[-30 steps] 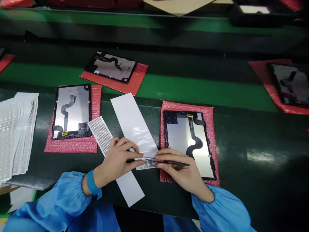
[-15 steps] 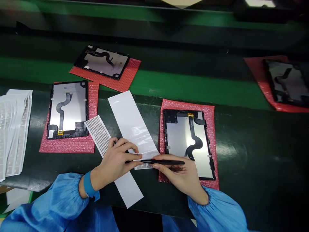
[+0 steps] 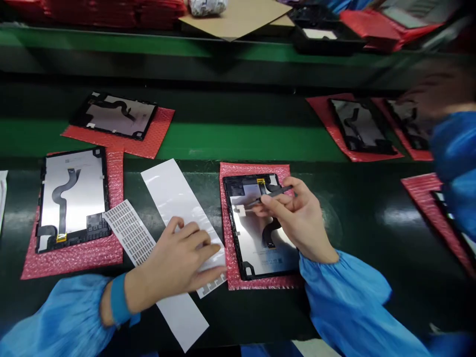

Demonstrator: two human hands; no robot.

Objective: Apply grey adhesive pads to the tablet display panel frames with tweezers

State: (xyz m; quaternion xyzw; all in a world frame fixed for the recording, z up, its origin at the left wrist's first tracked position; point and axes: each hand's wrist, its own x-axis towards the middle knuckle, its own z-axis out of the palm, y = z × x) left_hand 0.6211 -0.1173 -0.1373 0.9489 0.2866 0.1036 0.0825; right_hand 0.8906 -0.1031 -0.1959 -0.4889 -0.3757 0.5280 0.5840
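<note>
My right hand (image 3: 305, 218) grips black tweezers (image 3: 279, 192) over a display panel (image 3: 251, 248). By the tweezers' tip is a small whitish piece (image 3: 240, 210), like a sticker; whether it touches the panel I cannot tell. The panel lies back side up on a pink bubble-wrap bag (image 3: 256, 284), its dark ribbon cable (image 3: 268, 233) partly behind my fingers. My left hand (image 3: 184, 260), fingers loosely bent and apart, is over a white sheet (image 3: 174, 191) with a grey patterned end. Under that wrist runs a sticker sheet (image 3: 130, 230) with rows of small grey rectangles.
Another panel (image 3: 92, 186) on pink wrap lies at left, touching the sticker sheet's corner. More panels (image 3: 122, 116) (image 3: 357, 124) rest on the green strip behind. A co-worker's blurred hand (image 3: 439, 89) and blue sleeve (image 3: 453, 163) reach in from the right. A shelf (image 3: 238, 42) holds red bags.
My right hand has moved with the tweezers from the white sheet rightward onto the panel. My left hand has loosened near the sheet. The view has shifted, showing the shelf and a co-worker's arm.
</note>
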